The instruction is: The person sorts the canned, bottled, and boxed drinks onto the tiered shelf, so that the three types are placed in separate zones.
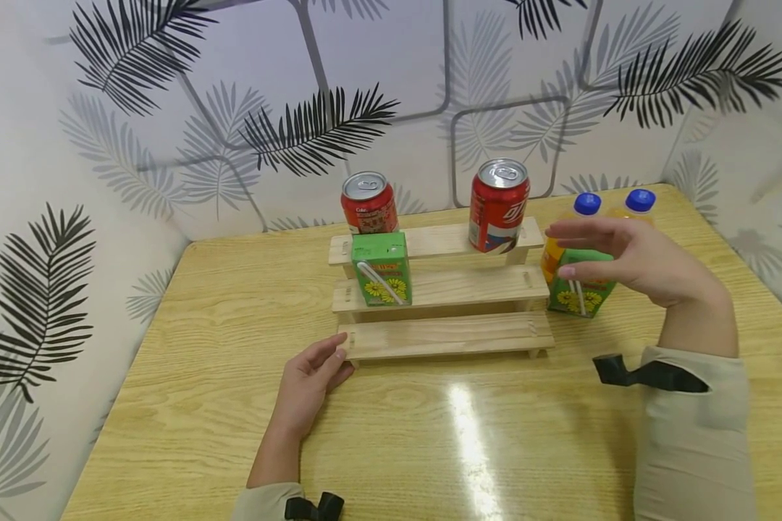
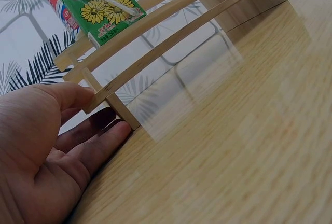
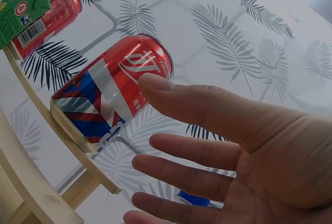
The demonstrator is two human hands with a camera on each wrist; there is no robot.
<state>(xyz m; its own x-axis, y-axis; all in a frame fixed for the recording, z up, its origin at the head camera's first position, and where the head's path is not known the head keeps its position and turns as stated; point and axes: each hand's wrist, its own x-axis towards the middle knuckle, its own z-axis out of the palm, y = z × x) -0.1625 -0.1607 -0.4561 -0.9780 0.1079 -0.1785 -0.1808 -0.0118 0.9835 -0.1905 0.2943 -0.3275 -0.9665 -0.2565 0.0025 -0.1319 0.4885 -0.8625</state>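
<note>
A three-step wooden rack (image 1: 452,334) stands on the table. My left hand (image 1: 308,380) holds its lower left front corner, with the thumb at the end of the bottom slat (image 2: 171,42). My right hand (image 1: 645,257) is raised at the rack's right side, fingers apart and nothing in them. Closest to it in the right wrist view is a red cola can (image 3: 116,92) standing on the top step, apart from the thumb in the head view. Another red cola can (image 1: 368,202) is at the top step's left end. A green drink carton (image 1: 382,269) with a straw sits on the middle step.
Right of the rack, partly behind my right hand, stand a second green drink carton (image 1: 576,298) and two orange drink bottles with blue caps (image 1: 587,203). A wall with a leaf pattern (image 1: 391,65) borders the table (image 1: 234,311) at the back and sides.
</note>
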